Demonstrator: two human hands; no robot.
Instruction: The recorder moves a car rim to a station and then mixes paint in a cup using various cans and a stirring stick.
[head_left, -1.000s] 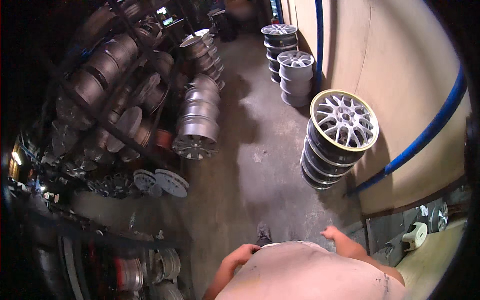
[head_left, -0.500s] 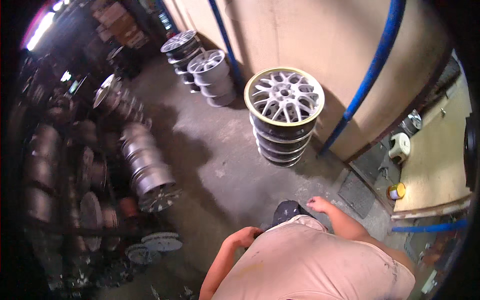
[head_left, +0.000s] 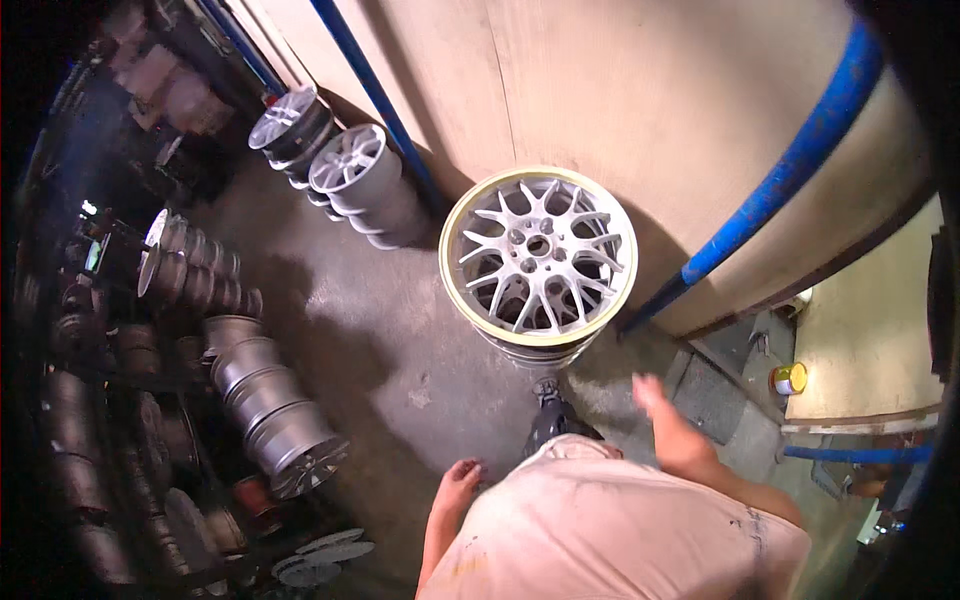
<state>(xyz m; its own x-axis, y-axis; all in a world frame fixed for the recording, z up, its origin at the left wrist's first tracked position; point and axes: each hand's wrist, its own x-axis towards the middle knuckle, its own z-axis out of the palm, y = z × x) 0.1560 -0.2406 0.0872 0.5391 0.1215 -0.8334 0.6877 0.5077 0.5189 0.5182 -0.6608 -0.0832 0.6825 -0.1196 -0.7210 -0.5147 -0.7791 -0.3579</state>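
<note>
A stack of wheel rims stands upright in front of me, its top a silver mesh-spoked rim (head_left: pixel 530 305) with a pale yellow lip. My right hand (head_left: pixel 655 400) is below and to the right of the stack, not touching it, its fingers smeared by motion. My left hand (head_left: pixel 462 475) hangs beside my shirt, empty, fingers loosely bent and apart. My shoe (head_left: pixel 548 392) is on the floor just below the stack.
More rim stacks (head_left: pixel 350 165) stand along the panelled wall (head_left: pixel 560 90). Blue pipes (head_left: pixel 760 200) slant against it. Several rims (head_left: pixel 280 420) lie sideways along a dark rack at left. A yellow can (head_left: pixel 788 378) is at right, near a grey floor grate (head_left: pixel 705 395).
My view has turned right and closed in on the yellow-lipped stack. My right hand has risen toward it, and my left hand has moved away from my waist.
</note>
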